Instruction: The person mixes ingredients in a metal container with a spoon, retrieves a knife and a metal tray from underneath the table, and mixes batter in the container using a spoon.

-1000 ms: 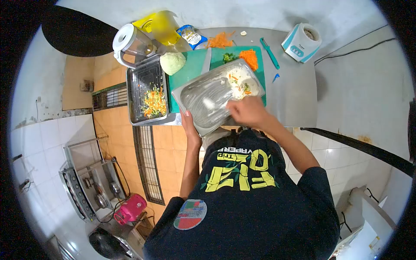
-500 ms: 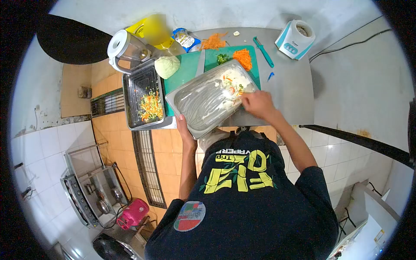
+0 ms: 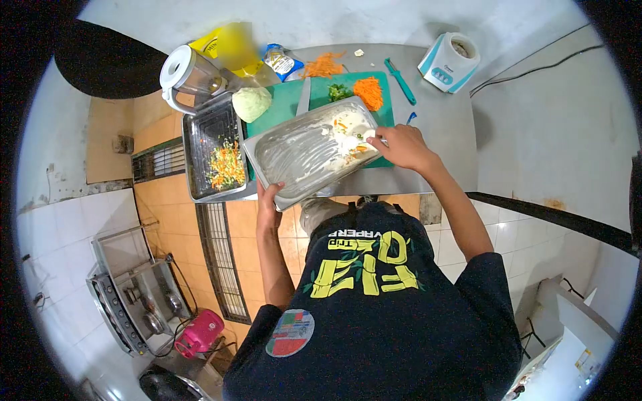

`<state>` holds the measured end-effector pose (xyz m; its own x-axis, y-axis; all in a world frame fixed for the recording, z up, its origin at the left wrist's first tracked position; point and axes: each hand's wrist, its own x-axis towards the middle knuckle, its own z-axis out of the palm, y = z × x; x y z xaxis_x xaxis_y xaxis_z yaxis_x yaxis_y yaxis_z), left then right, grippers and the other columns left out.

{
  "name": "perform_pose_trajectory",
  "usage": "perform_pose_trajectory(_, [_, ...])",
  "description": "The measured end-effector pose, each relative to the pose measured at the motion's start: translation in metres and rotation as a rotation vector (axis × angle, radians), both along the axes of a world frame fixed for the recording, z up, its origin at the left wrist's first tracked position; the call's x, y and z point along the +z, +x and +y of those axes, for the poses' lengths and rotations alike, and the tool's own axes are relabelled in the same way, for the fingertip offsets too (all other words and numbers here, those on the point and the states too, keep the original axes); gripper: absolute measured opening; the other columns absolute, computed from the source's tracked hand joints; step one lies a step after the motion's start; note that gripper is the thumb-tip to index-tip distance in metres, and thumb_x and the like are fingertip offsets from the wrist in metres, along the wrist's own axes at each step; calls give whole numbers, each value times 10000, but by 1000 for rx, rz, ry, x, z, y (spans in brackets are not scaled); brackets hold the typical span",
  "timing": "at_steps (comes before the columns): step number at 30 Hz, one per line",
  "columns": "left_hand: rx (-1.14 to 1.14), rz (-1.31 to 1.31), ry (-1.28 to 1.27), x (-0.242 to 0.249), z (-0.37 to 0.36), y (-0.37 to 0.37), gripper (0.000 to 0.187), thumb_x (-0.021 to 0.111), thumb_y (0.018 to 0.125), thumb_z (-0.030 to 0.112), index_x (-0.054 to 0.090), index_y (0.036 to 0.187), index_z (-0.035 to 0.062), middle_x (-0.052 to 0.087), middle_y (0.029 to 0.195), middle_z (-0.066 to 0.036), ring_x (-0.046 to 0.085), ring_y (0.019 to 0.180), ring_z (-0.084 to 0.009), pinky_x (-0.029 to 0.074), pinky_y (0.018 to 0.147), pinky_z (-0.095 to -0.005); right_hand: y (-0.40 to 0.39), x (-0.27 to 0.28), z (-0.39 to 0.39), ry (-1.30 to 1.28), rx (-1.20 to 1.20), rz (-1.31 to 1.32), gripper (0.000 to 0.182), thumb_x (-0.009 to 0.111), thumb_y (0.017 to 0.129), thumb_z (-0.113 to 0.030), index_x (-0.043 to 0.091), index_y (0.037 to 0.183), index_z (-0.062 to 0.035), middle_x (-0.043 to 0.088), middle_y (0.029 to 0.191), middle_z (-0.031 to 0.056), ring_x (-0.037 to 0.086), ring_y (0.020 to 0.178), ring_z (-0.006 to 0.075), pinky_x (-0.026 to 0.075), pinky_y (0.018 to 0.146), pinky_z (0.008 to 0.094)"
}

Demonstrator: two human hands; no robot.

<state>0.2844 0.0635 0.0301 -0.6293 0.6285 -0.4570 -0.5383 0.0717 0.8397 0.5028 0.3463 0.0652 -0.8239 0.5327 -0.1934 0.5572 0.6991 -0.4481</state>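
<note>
A metal tray is held tilted over the front of the counter. My left hand grips its near left edge, thumb over the rim. Streaks of white creamy dressing coat the inside, thickest at the right end, with bits of carrot and greens in it. My right hand is at that right end, its fingers pinched together by the dressing; what they hold, if anything, I cannot make out. Left of this tray, a dark rectangular pan contains mixed chopped vegetables.
A green cutting board lies partly under the tray, bearing a knife, greens and shredded carrot. Cabbage, a blender jug, packets and carrot peelings are left and behind. A peeler and blender base stand right.
The metal tray has turned slightly, its near left corner shifting left along with my left hand. My right hand has moved up a little, and its fingers are more visible. The whole view has shifted slightly.
</note>
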Motion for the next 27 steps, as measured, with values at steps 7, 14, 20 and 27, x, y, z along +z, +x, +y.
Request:
perform_pose_trajectory(7, [242, 61, 177, 12, 20, 4, 797, 531, 787, 14, 307, 1537, 164, 433, 1443, -124, 477, 1282, -300, 481, 1007, -463, 9, -6, 20, -319, 141, 135, 254, 638, 920, -193, 580, 1142, -85, 692, 913, 168, 672, 880, 338, 517, 784, 443])
perform_pose_trajectory(14, [492, 10, 195, -46, 47, 3, 539, 593, 991, 317, 405, 1450, 106, 534, 1350, -118, 586, 1151, -259, 571, 841, -437, 8, -8, 11, -501, 29, 360, 204, 702, 904, -160, 729, 1085, -70, 738, 1048, 116, 698, 912, 231, 539, 816, 349])
perform_pose_trajectory(20, [583, 77, 104, -29, 61, -2, 595, 575, 1014, 405, 422, 1447, 27, 504, 1416, -154, 548, 1226, -266, 519, 953, -450, -9, -31, 6, -404, 147, 563, 167, 675, 932, -102, 719, 1069, -17, 720, 940, 113, 690, 814, 194, 548, 702, 340])
perform_pose_trajectory(27, [609, 262, 38, -21, 59, 4, 602, 552, 1036, 358, 401, 1435, -68, 490, 1438, -171, 509, 1264, -259, 398, 1086, -388, -19, -11, 10, -69, 118, 705, 141, 653, 926, -88, 716, 1002, 12, 719, 924, 148, 697, 779, 273, 552, 715, 372])
